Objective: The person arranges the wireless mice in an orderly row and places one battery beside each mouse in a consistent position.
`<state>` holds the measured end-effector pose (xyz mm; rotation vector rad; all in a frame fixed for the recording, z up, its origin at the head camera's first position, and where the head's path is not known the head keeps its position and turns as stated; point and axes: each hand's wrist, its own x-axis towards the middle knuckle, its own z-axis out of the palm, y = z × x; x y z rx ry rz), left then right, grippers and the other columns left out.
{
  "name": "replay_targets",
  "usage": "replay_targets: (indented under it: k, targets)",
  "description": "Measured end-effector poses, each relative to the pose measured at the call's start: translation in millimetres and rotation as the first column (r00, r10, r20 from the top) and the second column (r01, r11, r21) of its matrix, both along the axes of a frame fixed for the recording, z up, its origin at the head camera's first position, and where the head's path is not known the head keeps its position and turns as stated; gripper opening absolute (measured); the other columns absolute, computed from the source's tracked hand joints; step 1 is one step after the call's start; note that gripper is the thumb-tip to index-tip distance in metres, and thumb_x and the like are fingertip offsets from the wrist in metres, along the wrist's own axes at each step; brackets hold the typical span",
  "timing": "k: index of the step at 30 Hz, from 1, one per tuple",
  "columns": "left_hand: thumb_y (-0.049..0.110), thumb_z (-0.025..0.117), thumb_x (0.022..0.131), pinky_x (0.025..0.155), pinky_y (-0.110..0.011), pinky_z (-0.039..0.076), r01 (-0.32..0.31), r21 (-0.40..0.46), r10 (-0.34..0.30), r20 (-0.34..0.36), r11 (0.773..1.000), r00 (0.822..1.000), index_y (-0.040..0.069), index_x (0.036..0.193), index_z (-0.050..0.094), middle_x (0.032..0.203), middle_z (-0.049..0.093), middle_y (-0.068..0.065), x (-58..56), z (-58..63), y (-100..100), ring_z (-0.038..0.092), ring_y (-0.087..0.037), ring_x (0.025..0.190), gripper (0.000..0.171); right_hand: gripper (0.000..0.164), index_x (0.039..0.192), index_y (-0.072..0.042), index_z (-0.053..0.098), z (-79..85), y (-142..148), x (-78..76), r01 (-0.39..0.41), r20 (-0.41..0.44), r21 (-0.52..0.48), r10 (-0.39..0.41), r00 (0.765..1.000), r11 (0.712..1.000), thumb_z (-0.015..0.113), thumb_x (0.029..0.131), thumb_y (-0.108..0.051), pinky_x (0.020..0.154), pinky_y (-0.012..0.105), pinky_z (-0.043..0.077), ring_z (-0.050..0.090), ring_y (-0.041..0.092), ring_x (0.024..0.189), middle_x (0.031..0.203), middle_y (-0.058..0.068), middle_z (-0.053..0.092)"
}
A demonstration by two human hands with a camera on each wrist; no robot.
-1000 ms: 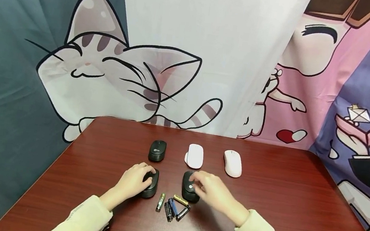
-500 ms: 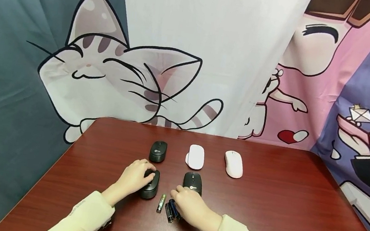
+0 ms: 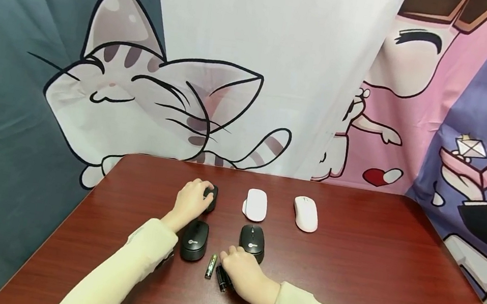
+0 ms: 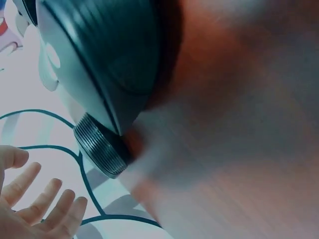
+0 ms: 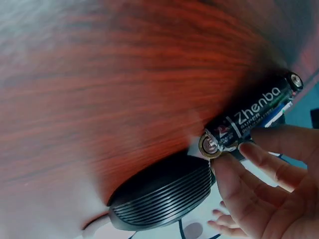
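My left hand [image 3: 191, 199] is beside the far black computer mouse [image 3: 212, 200], fingers reaching over its left part in the head view. In the left wrist view the fingers [image 4: 47, 199] look loosely spread, apart from the ribbed mouse [image 4: 99, 147]. My right hand [image 3: 243, 274] bends over a small pile of batteries, its fingertips gripping among them. One black Zhenba battery [image 5: 254, 109] lies against these fingers [image 5: 269, 167]; the other batteries are mostly hidden. A green-and-gold battery [image 3: 211, 266] lies alone to the left.
Two more black mice stand near the hands: the left one [image 3: 194, 240] below my left forearm, the right one [image 3: 253, 240] just beyond my right hand. Two white mice, one in the middle [image 3: 256, 205] and one to the right [image 3: 306, 215], sit farther back on the red-brown table [image 3: 371, 271].
My left hand has left the near-left black mouse and moved away from me to the far black one. My right hand has gone from the near-right mouse down onto the batteries, then slightly left.
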<state>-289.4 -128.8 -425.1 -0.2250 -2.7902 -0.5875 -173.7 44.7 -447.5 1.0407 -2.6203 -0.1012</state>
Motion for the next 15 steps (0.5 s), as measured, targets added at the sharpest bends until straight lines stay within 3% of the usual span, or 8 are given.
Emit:
replay_targets:
  k: [7, 15]
  targets:
    - [0.014, 0.056, 0.082, 0.073, -0.047, 0.046, 0.065, -0.077, -0.055, 0.125, 0.995, 0.991, 0.015, 0.108, 0.062, 0.108, 0.056, -0.014, -23.9, 1.5, 5, 0.053, -0.034, 0.097, 0.027, 0.017, 0.071, -0.013, 0.057, -3.9, -3, -1.9, -0.002, 0.012, 0.02, 0.002, 1.0, 1.0, 0.067, 0.064, -0.001, 0.051, 0.022, 0.043, 0.051, 0.012, 0.056, 0.064, 0.0, 0.053]
    - [0.02, 0.059, 0.084, 0.085, -0.045, 0.043, 0.12, -0.147, -0.064, 0.339, 0.982, 0.939, 0.012, 0.112, 0.06, 0.117, 0.053, -0.015, -37.1, -0.9, 6, 0.049, -0.037, 0.107, 0.029, 0.017, 0.072, -0.014, 0.057, -3.7, -5, -3.8, -0.015, 0.046, 0.04, 0.013, 0.999, 0.999, 0.068, 0.065, -0.001, 0.05, 0.021, 0.043, 0.052, 0.012, 0.055, 0.065, 0.0, 0.053]
